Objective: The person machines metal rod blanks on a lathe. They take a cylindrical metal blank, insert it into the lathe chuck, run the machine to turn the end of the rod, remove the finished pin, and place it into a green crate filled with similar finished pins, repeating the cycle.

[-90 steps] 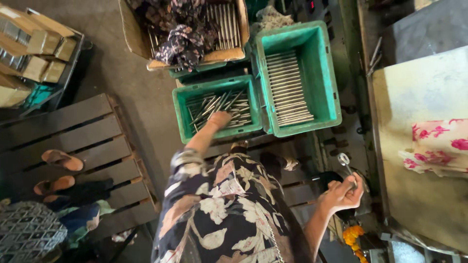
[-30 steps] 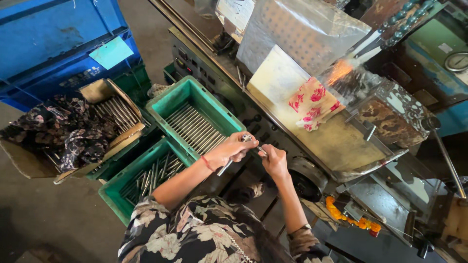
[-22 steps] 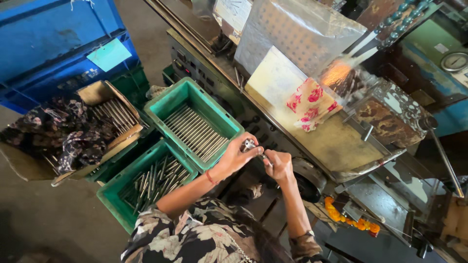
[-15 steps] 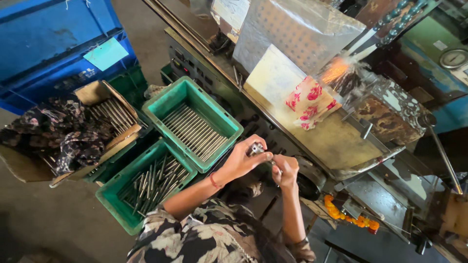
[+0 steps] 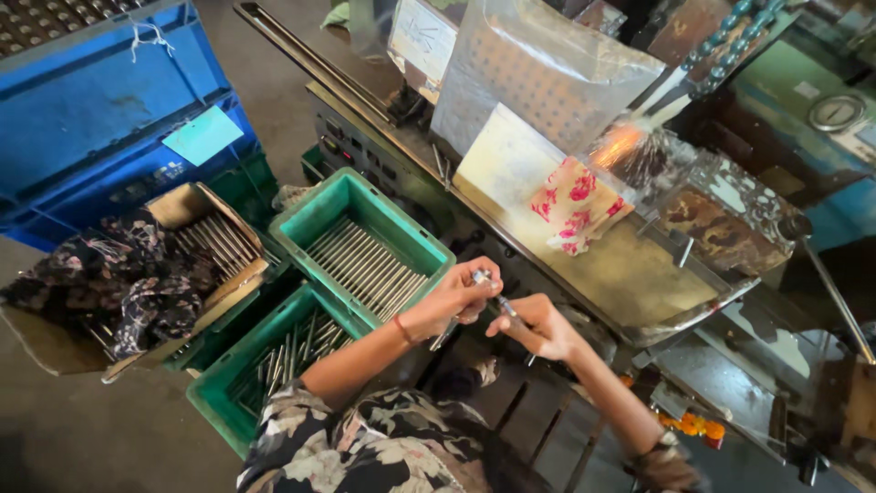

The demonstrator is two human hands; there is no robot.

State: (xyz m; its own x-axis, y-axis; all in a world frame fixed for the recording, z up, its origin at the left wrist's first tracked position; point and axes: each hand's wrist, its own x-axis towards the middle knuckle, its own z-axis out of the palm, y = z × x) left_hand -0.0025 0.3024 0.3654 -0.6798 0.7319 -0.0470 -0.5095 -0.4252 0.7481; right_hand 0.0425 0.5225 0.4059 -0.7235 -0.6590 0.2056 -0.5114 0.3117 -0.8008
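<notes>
Head view: left hand (image 5: pixel 461 297) closed on a metal rod (image 5: pixel 464 306), right hand (image 5: pixel 538 324) pinching a small pin (image 5: pixel 507 310) beside its tip, both in front of the machine. Upper crate (image 5: pixel 365 251) holds neat rods; lower crate (image 5: pixel 265 365) loose ones, seemingly unprocessed.

Below me the grey concrete floor (image 5: pixel 82 429) carries two green plastic crates: the one at my ten o'clock (image 5: pixel 315 219) holds metal rods laid in neat rows, and the one at my eight o'clock (image 5: pixel 214 402), just beside it, holds rods lying loose. Further toward nine o'clock a cardboard box (image 5: pixel 196 205) of rods sits with a dark patterned cloth (image 5: pixel 119 283) draped over it. At my two o'clock the machine's flat metal bench (image 5: pixel 639 274) bears a pink flowered cloth (image 5: pixel 570 205).
</notes>
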